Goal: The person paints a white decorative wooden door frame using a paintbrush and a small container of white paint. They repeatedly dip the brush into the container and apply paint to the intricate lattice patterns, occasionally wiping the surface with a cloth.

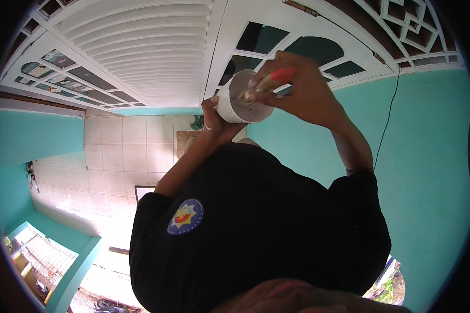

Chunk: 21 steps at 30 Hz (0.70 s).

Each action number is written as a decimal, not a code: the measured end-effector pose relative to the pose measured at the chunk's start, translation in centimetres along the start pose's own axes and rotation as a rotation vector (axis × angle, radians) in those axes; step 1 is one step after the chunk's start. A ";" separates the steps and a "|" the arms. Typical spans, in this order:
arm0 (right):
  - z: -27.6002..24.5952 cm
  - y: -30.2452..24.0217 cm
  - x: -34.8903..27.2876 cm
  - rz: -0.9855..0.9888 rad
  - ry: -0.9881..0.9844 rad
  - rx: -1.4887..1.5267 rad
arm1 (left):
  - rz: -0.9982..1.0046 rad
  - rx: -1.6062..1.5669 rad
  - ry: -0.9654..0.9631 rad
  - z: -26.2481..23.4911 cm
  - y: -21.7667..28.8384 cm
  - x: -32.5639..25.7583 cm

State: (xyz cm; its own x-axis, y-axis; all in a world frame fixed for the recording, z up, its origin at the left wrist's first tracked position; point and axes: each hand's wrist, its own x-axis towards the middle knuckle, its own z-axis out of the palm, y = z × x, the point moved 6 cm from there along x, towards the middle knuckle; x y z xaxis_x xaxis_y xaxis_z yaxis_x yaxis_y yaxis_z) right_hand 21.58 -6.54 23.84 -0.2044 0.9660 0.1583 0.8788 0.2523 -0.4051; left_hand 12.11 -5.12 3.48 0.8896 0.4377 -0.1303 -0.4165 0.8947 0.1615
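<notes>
In front of my chest, my left hand point(216, 124) is wrapped round the side of a whitish round container point(226, 108), which is tilted so that its open mouth shows. My right hand point(309, 94) grips a paintbrush point(282, 76) with a red and wood-coloured handle. The brush's lower end and my right fingertips reach into the mouth of the container. Pale smears mark the inside near the brush tip. How much the container holds cannot be made out. A small whitish spot is on my left wrist.
White panelled doors point(222, 31) with dark glass panes stand just ahead, beside a white slatted panel point(136, 47). A teal wall point(428, 135) rises on the right, with a thin black cable point(388, 120). Pale floor tiles point(133, 138) and a small brown board point(181, 140) lie below left.
</notes>
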 end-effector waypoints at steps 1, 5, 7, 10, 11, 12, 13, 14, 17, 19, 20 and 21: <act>-1.4 0.5 -0.4 0.060 0.082 0.153 | 0.006 0.010 0.032 0.1 -0.1 0.1; -4.1 2.5 -2.3 0.232 0.314 0.563 | 0.013 0.065 0.102 0.0 -0.4 0.2; -4.1 3.2 -3.2 0.294 0.337 0.629 | 0.013 0.064 0.091 0.2 -0.6 0.5; -3.3 3.8 -4.7 0.400 0.364 0.638 | 0.017 0.027 0.112 0.5 -1.0 0.9; -2.7 3.7 -5.1 0.372 0.347 0.673 | 0.018 0.016 0.150 0.3 -1.3 1.2; -2.2 3.6 -5.4 0.341 0.341 0.703 | 0.049 0.153 0.132 -0.1 -1.6 1.6; -2.2 3.6 -5.6 0.295 0.339 0.720 | 0.087 0.290 0.119 -0.5 -1.8 2.1; -2.3 3.7 -5.7 0.282 0.349 0.725 | 0.134 0.426 0.116 -0.9 -2.0 2.5; -3.9 4.2 -7.0 0.316 0.496 0.806 | 0.035 0.117 0.014 -0.7 -3.0 4.2; -4.9 4.8 -8.2 0.355 0.568 0.844 | -0.019 0.021 -0.062 -0.3 -3.6 4.2; -5.7 4.7 -8.5 0.366 0.579 0.851 | -0.035 -0.021 -0.107 0.1 -3.6 4.5; -6.3 4.6 -8.9 0.361 0.548 0.675 | -0.032 0.045 -0.087 -0.1 -3.8 4.8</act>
State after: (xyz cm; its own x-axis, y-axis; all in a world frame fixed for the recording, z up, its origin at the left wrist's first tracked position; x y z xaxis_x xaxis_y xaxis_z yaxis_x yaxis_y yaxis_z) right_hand 30.19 -14.35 26.20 0.4136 0.8744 0.2538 0.3789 0.0882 -0.9212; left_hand 17.95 -6.46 2.17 0.9160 0.3980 -0.0508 -0.3808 0.9023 0.2023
